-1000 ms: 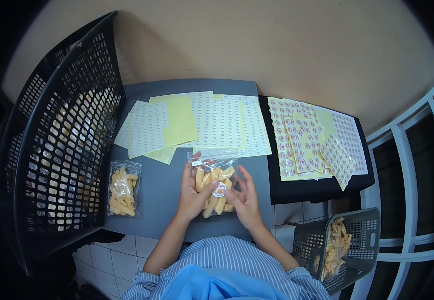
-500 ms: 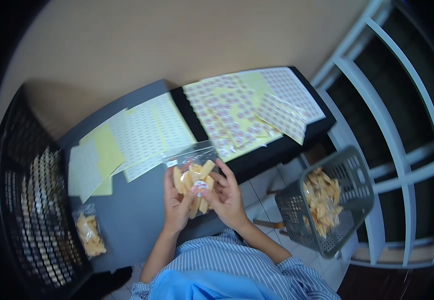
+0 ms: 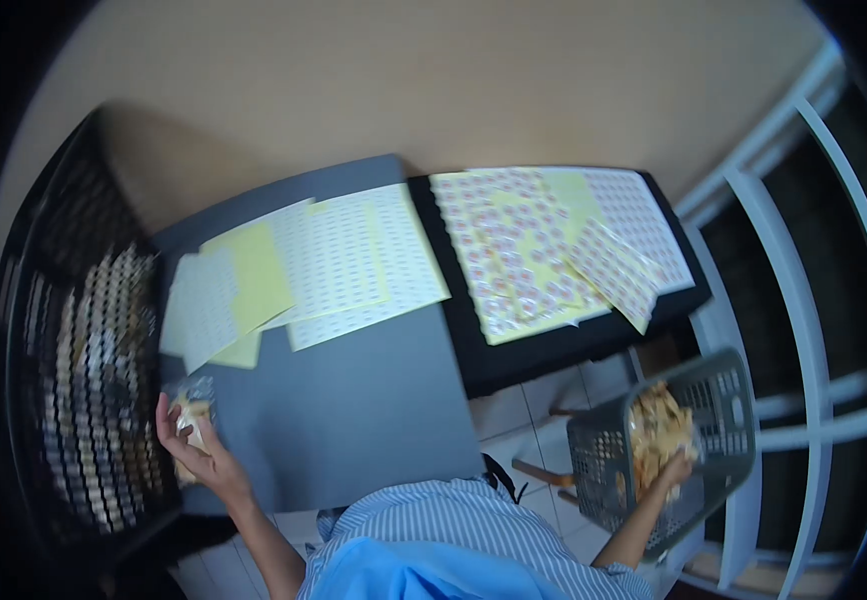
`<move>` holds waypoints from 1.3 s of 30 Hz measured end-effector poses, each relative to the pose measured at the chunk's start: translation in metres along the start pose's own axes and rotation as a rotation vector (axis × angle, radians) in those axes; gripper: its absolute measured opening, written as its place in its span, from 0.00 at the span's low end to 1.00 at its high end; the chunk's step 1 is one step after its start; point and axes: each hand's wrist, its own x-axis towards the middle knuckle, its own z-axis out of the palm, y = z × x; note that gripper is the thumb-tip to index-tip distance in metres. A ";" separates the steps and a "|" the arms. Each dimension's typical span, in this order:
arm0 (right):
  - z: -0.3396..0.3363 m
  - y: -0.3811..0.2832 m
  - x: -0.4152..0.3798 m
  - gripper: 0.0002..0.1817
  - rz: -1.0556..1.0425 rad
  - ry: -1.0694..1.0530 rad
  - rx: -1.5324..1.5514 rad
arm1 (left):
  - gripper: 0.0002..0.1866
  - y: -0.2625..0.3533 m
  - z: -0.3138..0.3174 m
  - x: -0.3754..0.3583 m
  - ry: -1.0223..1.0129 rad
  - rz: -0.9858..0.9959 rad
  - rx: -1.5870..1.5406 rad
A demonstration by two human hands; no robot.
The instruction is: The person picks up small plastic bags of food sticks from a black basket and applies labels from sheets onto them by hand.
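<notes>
My left hand is over a clear bag of pale yellow sticks at the left edge of the grey table, its fingers spread and curving around the bag's upper part. On the right, my right hand reaches inside a grey-green basket. Bagged yellow sticks fill part of that basket. The fingers of my right hand are small and blurred against the bags, so their grip is unclear.
A black crate with more bags stands at the far left. White and yellow label sheets lie on the grey table. Sheets of round red stickers cover the black surface. Metal rails rise at the right.
My hands have parted from the stickered bag held between them. The left moved to the bag at the table's left edge; the right went down into the basket. The view has shifted.
</notes>
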 end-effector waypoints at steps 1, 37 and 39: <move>-0.019 -0.035 -0.026 0.37 0.146 -0.124 -0.135 | 0.24 -0.014 -0.018 0.002 0.018 0.014 0.135; -0.144 -0.443 -0.454 0.08 -0.639 -1.849 1.366 | 0.07 0.022 0.022 0.008 -0.429 -0.342 -0.918; -0.136 -0.440 -0.449 0.09 -0.719 -1.844 1.370 | 0.03 0.026 0.028 0.005 -0.381 -0.203 -0.894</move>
